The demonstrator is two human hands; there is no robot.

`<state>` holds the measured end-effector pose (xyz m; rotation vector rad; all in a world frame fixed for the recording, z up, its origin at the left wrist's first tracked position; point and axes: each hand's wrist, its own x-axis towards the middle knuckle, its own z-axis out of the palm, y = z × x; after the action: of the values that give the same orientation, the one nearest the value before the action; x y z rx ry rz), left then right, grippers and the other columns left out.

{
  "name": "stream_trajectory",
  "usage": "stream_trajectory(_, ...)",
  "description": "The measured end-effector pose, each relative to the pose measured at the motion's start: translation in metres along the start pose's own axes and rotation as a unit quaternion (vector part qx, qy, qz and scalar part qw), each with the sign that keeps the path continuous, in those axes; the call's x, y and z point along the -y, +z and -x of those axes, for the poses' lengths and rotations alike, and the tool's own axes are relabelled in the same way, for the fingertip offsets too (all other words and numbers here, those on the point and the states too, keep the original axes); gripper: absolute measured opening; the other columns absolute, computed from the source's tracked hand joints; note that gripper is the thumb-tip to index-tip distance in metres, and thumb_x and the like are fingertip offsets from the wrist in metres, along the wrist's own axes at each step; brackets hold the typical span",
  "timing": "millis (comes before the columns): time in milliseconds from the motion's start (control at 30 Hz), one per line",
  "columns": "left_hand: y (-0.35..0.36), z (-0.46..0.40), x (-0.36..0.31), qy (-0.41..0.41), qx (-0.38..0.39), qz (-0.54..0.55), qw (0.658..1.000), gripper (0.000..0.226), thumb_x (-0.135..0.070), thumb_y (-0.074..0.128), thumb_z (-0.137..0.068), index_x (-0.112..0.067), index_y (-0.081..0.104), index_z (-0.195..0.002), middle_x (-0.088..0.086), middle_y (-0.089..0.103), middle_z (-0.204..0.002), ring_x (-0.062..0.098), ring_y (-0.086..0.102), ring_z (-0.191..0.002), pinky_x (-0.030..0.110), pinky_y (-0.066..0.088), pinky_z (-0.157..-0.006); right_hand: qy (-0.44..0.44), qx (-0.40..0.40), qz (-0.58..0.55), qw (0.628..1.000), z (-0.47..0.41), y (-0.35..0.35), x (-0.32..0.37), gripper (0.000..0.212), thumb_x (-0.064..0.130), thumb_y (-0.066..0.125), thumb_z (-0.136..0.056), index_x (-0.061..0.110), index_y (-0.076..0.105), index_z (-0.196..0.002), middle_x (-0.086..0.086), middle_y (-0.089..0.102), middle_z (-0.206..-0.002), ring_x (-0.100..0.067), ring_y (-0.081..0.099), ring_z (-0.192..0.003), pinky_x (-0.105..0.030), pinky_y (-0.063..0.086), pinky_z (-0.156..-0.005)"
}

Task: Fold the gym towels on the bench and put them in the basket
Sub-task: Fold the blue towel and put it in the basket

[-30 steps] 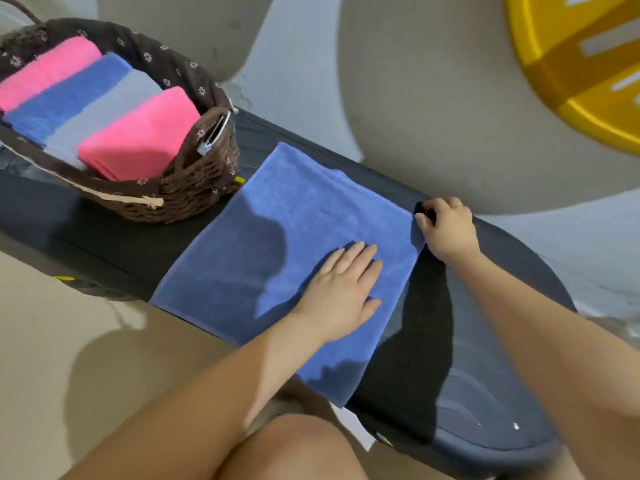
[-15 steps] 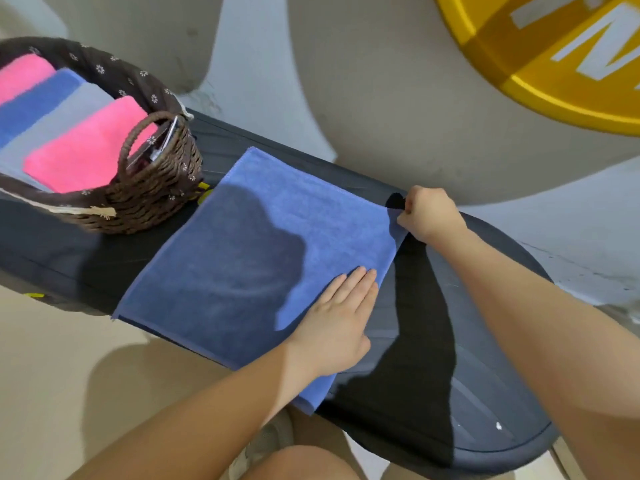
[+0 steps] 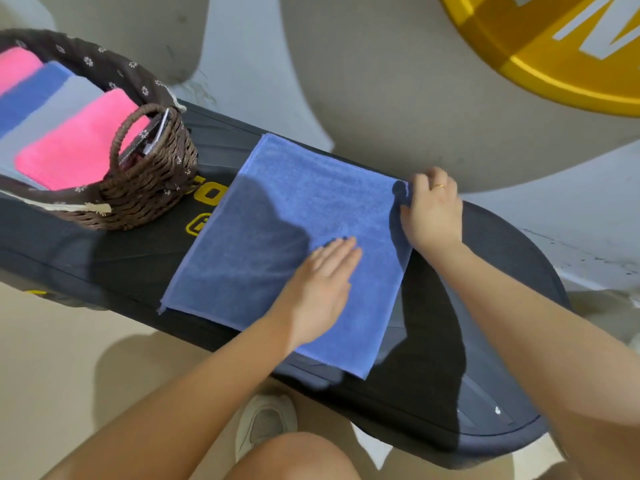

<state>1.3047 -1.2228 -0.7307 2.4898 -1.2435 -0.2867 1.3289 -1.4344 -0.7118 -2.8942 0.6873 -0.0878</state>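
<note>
A blue towel [image 3: 277, 237] lies flat, folded, across the black bench [image 3: 485, 341]. My left hand [image 3: 322, 292] presses flat on the towel near its right half, fingers straight. At the towel's far right corner my right hand [image 3: 433, 209] grips the edge with curled fingers. A brown wicker basket [image 3: 149, 188] stands on the bench to the left, holding folded pink, blue and grey towels [image 3: 69, 147].
The bench's rounded end [image 3: 519, 427] lies to the right. A large yellow disc [image 3: 554, 46] is on the grey floor beyond. My knee [image 3: 298, 455] and a white shoe [image 3: 266, 420] are below the bench's near edge.
My left hand slid across the towel's surface while staying flat. My right hand kept hold of the far right corner. The towel's near edge now lies on the bench rather than hanging over.
</note>
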Motion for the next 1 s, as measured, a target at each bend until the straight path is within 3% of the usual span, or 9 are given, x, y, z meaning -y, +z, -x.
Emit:
stream_trajectory(67,0.002,0.01,0.013,-0.036,-0.014,-0.054,0.998,0.055,-0.029,0.034,-0.085,0.002,0.052,-0.126,0.018,0.051,-0.135,0.033,0.052,-0.123,0.044,0.044,-0.097,-0.057,0.009,-0.025,0.998,0.026,0.003,0.012,0.038,0.008,0.059,-0.078,-0.002,0.054,-0.115,-0.025,0.04,-0.137,-0.043,0.04,-0.123,-0.048,0.038,-0.094)
stream_trajectory(167,0.009,0.025,0.015,-0.047,-0.004,-0.105,0.993,0.055,-0.035,0.04,-0.084,-0.001,0.055,-0.124,0.015,0.055,-0.133,0.03,0.056,-0.119,0.043,0.047,-0.095,-0.171,0.068,-0.057,0.981,0.064,0.012,0.025,0.045,0.021,0.063,-0.076,-0.003,0.057,-0.113,-0.027,0.045,-0.136,-0.047,0.046,-0.122,-0.052,0.042,-0.096)
stream_trajectory(300,0.018,0.035,0.006,-0.078,-0.048,-0.088,0.992,0.047,-0.026,0.051,-0.084,0.002,0.056,-0.121,0.017,0.058,-0.128,0.031,0.06,-0.114,0.045,0.049,-0.091,-0.258,0.19,-0.012,0.947,0.111,0.019,0.022,0.068,0.046,0.029,-0.086,0.004,0.043,-0.138,-0.018,0.033,-0.15,-0.038,0.033,-0.138,-0.049,0.024,-0.112)
stream_trajectory(433,0.02,0.049,-0.002,-0.126,-0.09,-0.041,0.987,0.045,-0.021,0.038,-0.083,0.005,0.061,-0.113,0.021,0.061,-0.121,0.035,0.063,-0.107,0.046,0.051,-0.087,-0.352,0.093,0.016,0.931,0.138,0.014,0.01,0.049,0.036,0.039,-0.084,0.007,0.062,-0.116,-0.016,0.055,-0.133,-0.033,0.06,-0.11,-0.044,0.047,-0.096)
stream_trajectory(533,0.021,0.074,-0.012,-0.164,-0.123,-0.022,0.978,0.042,-0.02,0.037,-0.084,0.003,0.064,-0.108,0.02,0.063,-0.113,0.037,0.064,-0.099,0.045,0.053,-0.083,-0.422,0.024,-0.012,0.906,0.16,0.01,0.005,0.039,0.046,0.045,-0.08,0.013,0.062,-0.091,-0.008,0.065,-0.1,-0.024,0.057,-0.083,-0.032,0.039,-0.078)
stream_trajectory(633,0.021,0.093,-0.026,-0.175,-0.141,-0.025,0.974,0.039,-0.019,0.037,-0.086,0.001,0.066,-0.101,0.017,0.065,-0.103,0.036,0.065,-0.088,0.041,0.054,-0.078,-0.411,0.062,0.029,0.909,0.178,0.005,0.004,0.035,0.05,0.065,-0.066,0.016,0.062,-0.072,-0.001,0.06,-0.072,-0.021,0.057,-0.065,-0.029,0.045,-0.06)
stream_trajectory(800,0.015,0.1,-0.042,-0.221,-0.046,0.012,0.974,0.061,-0.044,0.031,-0.084,-0.001,0.064,-0.113,0.017,0.06,-0.119,0.035,0.058,-0.109,0.044,0.047,-0.092,-0.378,0.055,-0.007,0.924,0.182,-0.004,0.008,0.029,0.008,0.08,-0.044,0.013,0.052,-0.053,-0.001,0.049,-0.052,-0.022,0.047,-0.045,-0.022,0.023,-0.047)
stream_trajectory(900,0.009,0.098,-0.041,-0.21,0.005,-0.012,0.978,0.074,-0.061,0.044,-0.074,-0.005,0.061,-0.118,0.015,0.056,-0.123,0.034,0.054,-0.111,0.044,0.046,-0.088,-0.321,0.079,-0.075,0.941,0.183,-0.008,0.009,0.017,0.012,0.069,-0.058,0.011,0.053,-0.052,-0.001,0.051,-0.049,-0.022,0.05,-0.045,-0.02,0.022,-0.046)
stream_trajectory(1000,0.001,0.092,-0.039,-0.191,0.011,-0.063,0.979,0.058,-0.045,0.071,-0.072,-0.007,0.061,-0.114,0.015,0.057,-0.114,0.034,0.057,-0.099,0.041,0.047,-0.077,-0.241,0.082,-0.141,0.957,0.183,-0.013,0.009,0.016,0.014,0.052,-0.081,0.007,0.054,-0.066,-0.005,0.055,-0.061,-0.023,0.048,-0.062,-0.022,0.022,-0.043)
